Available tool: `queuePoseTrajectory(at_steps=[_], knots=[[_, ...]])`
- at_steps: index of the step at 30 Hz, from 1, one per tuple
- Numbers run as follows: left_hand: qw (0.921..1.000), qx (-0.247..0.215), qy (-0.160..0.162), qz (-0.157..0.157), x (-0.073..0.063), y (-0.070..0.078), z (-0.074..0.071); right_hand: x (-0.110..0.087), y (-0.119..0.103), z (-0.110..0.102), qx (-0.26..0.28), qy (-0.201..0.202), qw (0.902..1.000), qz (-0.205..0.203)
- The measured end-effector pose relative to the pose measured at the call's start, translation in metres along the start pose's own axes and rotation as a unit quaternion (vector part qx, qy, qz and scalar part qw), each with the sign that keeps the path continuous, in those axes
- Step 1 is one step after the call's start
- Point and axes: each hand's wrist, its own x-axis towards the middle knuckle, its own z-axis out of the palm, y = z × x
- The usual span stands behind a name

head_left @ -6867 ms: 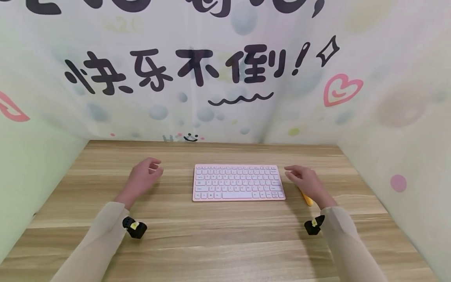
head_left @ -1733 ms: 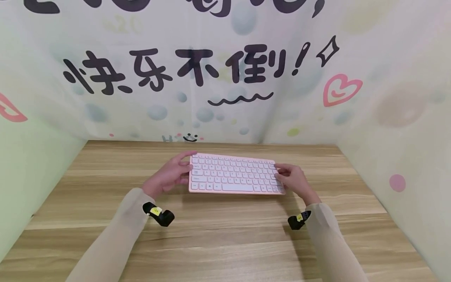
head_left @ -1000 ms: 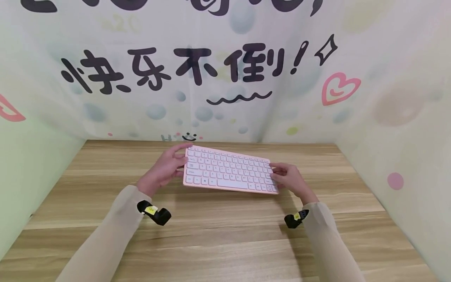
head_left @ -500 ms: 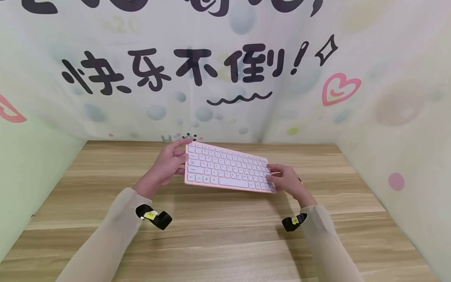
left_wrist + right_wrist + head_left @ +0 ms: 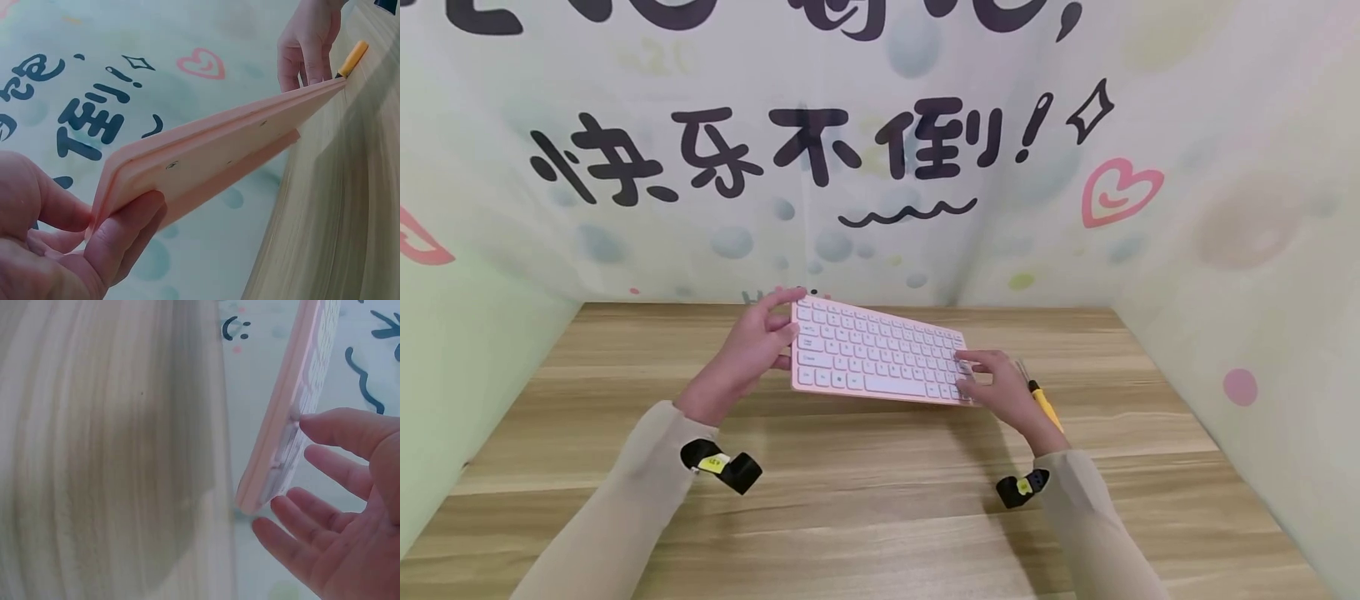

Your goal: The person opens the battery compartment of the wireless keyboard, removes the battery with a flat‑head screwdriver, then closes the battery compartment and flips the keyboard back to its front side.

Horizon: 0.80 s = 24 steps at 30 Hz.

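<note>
A slim pink keyboard (image 5: 880, 354) with white keys is held tilted, its left end raised and its lower right corner close over the table. My left hand (image 5: 748, 350) grips that raised end; in the left wrist view the thumb and fingers pinch the edge, some fingers under the pale underside (image 5: 206, 169). At the keyboard's other end is my right hand (image 5: 1000, 387). Its fingers look loose and spread in the right wrist view, with the thumb (image 5: 337, 428) touching the side edge. Just right of that hand lies a yellow-handled screwdriver (image 5: 1045, 406).
The wood-grain table (image 5: 880, 517) runs back to a printed cloth (image 5: 760, 242) with large dark writing. Pale walls stand at both sides. A black wrist camera (image 5: 722, 467) sits on the left sleeve and another (image 5: 1022, 487) on the right.
The keyboard went from flat on the table to held by both hands, its left end rising. The right hand has shifted left and its fingers have loosened, bringing the screwdriver into sight.
</note>
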Motion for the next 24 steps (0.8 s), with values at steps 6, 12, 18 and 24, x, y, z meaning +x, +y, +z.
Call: queuePoseTrajectory(at_steps=[6, 12, 18, 24], knots=[[1.0, 0.001, -0.001, -0.002, -0.003, 0.005, 0.001, -0.006, -0.01, 0.002, 0.0, 0.006, 0.9997, -0.025], [1.0, 0.009, -0.004, 0.0, -0.005, 0.013, 0.002, -0.01, -0.023, 0.006, 0.009, -0.003, 0.9981, -0.06], [0.9998, 0.02, 0.001, -0.003, -0.006, 0.019, 0.003, -0.013, -0.039, 0.014, 0.008, -0.011, 0.9955, -0.094], [0.9994, 0.03, 0.01, -0.012, -0.005, 0.026, 0.004, -0.016, -0.052, 0.02, -0.004, -0.004, 0.9913, -0.132]])
